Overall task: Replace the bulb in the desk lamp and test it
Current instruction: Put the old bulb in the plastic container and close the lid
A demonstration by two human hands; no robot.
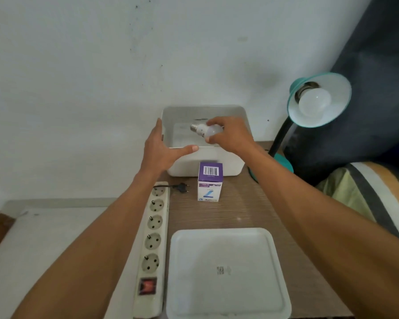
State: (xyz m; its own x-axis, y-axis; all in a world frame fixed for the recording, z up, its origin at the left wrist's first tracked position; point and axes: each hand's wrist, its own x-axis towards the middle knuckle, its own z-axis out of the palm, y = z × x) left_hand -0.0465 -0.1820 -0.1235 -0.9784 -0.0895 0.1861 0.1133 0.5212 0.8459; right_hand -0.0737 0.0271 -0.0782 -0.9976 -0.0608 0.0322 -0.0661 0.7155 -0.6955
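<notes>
Desk (244, 215), brown wood grain, lower centre. White lid (227, 272) at bottom centre; white storage bin (217, 161) at frame centre. Teal desk lamp (320, 100), fitted bulb (314, 102), at right. Power strip (153, 245) lower left; purple-and-white bulb box (209, 181) before the bin. Left hand (164, 148), fingers spread, rests on the bin rim. Right hand (228, 134) grips a loose bulb (204, 130) over the bin. Unplugged plug (182, 187) beside the strip.

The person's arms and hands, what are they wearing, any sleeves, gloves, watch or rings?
Nothing worn shows. Both forearms are bare all the way to the bottom edge of the picture, with no sleeve in view. The left hand and right hand are ungloved, with no watch, band or ring visible on the wrists or fingers.
</notes>
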